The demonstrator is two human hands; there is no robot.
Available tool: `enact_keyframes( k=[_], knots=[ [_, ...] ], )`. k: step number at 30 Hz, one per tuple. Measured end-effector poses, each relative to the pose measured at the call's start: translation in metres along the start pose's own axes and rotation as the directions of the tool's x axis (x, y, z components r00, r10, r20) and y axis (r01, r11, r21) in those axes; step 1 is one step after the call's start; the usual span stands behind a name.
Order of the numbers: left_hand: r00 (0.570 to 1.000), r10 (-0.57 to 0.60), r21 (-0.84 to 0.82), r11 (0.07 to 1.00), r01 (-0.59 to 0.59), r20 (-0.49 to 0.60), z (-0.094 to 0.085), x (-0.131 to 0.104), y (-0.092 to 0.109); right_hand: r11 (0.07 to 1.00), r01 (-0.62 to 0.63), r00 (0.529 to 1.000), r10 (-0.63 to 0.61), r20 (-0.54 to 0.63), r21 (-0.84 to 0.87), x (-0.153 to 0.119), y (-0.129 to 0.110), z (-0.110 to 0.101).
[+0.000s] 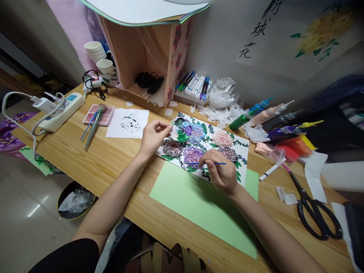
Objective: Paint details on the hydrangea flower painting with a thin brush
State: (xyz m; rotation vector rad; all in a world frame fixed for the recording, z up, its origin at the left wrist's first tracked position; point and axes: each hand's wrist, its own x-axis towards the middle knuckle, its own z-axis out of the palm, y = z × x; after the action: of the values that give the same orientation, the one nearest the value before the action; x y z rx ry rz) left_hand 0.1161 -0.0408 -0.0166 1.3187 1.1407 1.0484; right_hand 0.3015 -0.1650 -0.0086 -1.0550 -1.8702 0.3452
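My left hand (155,135) pinches the rim of a small flower-shaped paint palette (181,129) with green, blue and purple paint in its wells. The palette is over the upper left part of a white sheet painted with round flowers (222,139) and green leaves. My right hand (218,170) is closed on a thin blue paintbrush (193,163), over the lower middle of the painting, its tip pointing left beside a purple flower. Under the painting lies a light green sheet (199,201). Whether the brush tip touches the paper cannot be made out.
A paint-smeared white paper (127,123) and a power strip (64,110) are at the left. Markers (195,87), paint tubes (241,120) and crumpled tissue (224,93) line the back. Black scissors (315,214) lie at the right. A pink box (176,57) stands behind.
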Motion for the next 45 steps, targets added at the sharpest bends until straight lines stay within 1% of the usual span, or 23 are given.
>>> enact_keyframes(
  k=[4,9,12,16,20,22,27,32,37,41,43,45],
  knots=[
    [1.0,-0.003,0.0,1.0,0.003,-0.003,0.0,0.0,0.001,0.999,0.039,0.999,-0.039,-0.03,-0.01,0.0,-0.001,-0.001],
    [1.0,0.024,0.007,1.0,-0.024,-0.001,0.0,0.001,-0.001,0.99,0.115,0.993,-0.112,0.033,-0.086,0.001,-0.004,0.001],
    [1.0,0.01,0.008,1.0,-0.01,-0.003,0.0,0.001,-0.001,0.987,0.135,0.99,-0.131,0.054,-0.086,0.002,-0.006,0.001],
    [1.0,0.006,0.017,1.0,-0.006,-0.007,0.001,0.0,0.0,0.985,0.147,0.989,-0.145,0.025,-0.09,0.002,-0.008,0.001],
    [1.0,0.014,0.017,1.0,-0.014,-0.006,0.001,0.0,0.001,0.982,0.152,0.987,-0.144,0.071,-0.112,0.002,-0.008,0.002],
    [1.0,0.023,0.017,1.0,-0.022,-0.005,0.001,0.0,0.001,0.985,0.14,0.988,-0.133,0.078,-0.102,0.002,-0.008,0.003],
    [1.0,0.022,0.019,1.0,-0.022,0.0,0.0,0.0,0.0,0.992,0.065,0.998,-0.065,0.003,-0.107,0.001,-0.009,0.003],
    [1.0,0.026,0.025,0.999,-0.026,0.0,0.0,0.001,-0.001,0.991,0.031,0.999,-0.026,0.037,-0.131,0.002,-0.011,0.003],
    [1.0,0.021,0.014,1.0,-0.021,-0.001,0.0,0.0,0.0,0.993,0.006,1.0,-0.008,-0.011,-0.114,0.002,-0.012,0.003],
    [1.0,-0.006,0.014,1.0,0.006,0.001,0.0,0.0,0.0,0.993,0.005,1.0,-0.003,0.014,-0.116,0.002,-0.012,0.003],
    [1.0,0.005,0.017,1.0,-0.005,0.007,-0.001,0.0,0.0,0.996,0.002,1.0,-0.003,-0.02,-0.091,0.002,-0.011,0.001],
    [1.0,0.015,0.021,1.0,-0.016,0.018,0.0,0.0,-0.001,0.998,-0.002,0.992,-0.006,-0.124,-0.064,0.001,-0.011,-0.004]
  ],
)
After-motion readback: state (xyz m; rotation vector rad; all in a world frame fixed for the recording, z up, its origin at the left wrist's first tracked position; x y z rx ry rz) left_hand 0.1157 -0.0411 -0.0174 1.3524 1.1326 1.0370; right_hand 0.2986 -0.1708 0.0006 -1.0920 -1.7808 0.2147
